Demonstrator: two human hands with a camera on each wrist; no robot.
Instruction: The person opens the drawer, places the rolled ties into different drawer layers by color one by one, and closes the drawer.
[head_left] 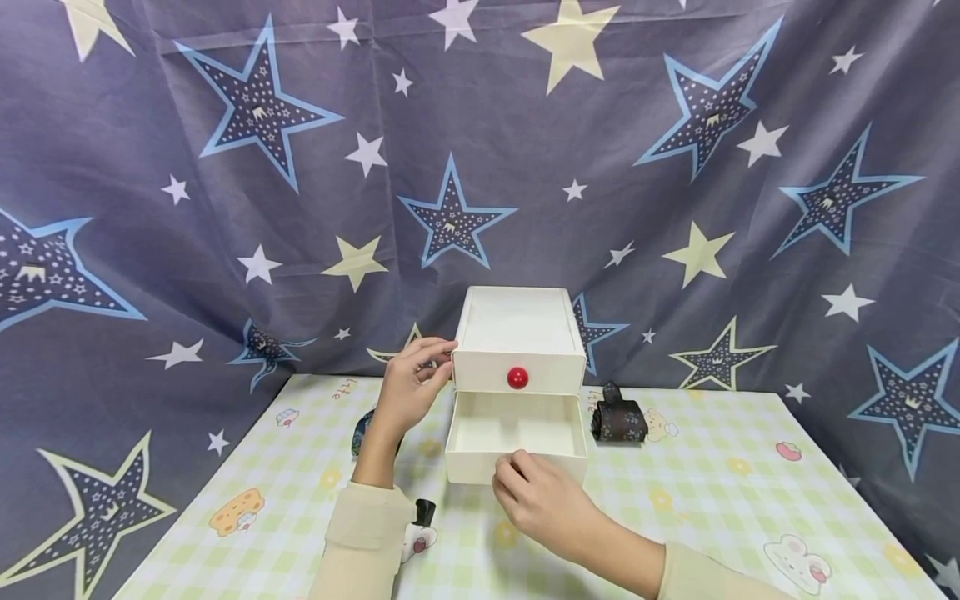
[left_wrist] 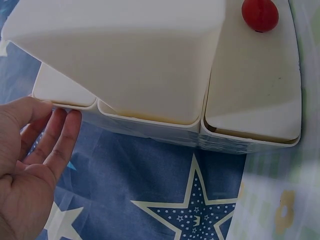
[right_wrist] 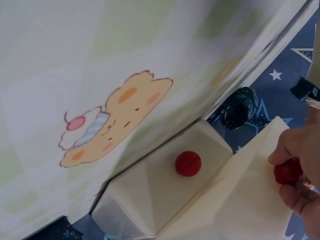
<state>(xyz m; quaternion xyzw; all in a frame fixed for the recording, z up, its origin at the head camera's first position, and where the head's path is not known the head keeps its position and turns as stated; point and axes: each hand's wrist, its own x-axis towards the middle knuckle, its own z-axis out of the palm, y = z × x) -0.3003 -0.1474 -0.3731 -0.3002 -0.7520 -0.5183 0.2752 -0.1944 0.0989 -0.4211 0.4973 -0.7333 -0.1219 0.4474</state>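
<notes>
A white box of stacked drawers (head_left: 520, 321) stands on the table, a red knob (head_left: 517, 377) on its shut top drawer. Below it, a middle drawer (head_left: 487, 421) is pulled out, and no objects show inside. My right hand (head_left: 551, 504) is at the front of that drawer, pinching its red knob (right_wrist: 287, 171) between thumb and fingers. The bottom drawer (right_wrist: 165, 185), with its own red knob (right_wrist: 188, 163), is closed; the pulled-out one hides it in the head view. My left hand (head_left: 411, 383) touches the box's upper left side, thumb at the front edge, fingers fairly straight.
Right of the box lies a dark patterned rolled bundle (head_left: 618, 421). Another dark patterned roll (right_wrist: 239, 107) is left of it, partly behind my left forearm. A black-ended thing (head_left: 425, 512) shows beside my left sleeve. A starry curtain (head_left: 450, 125) hangs behind the checked tablecloth (head_left: 712, 500).
</notes>
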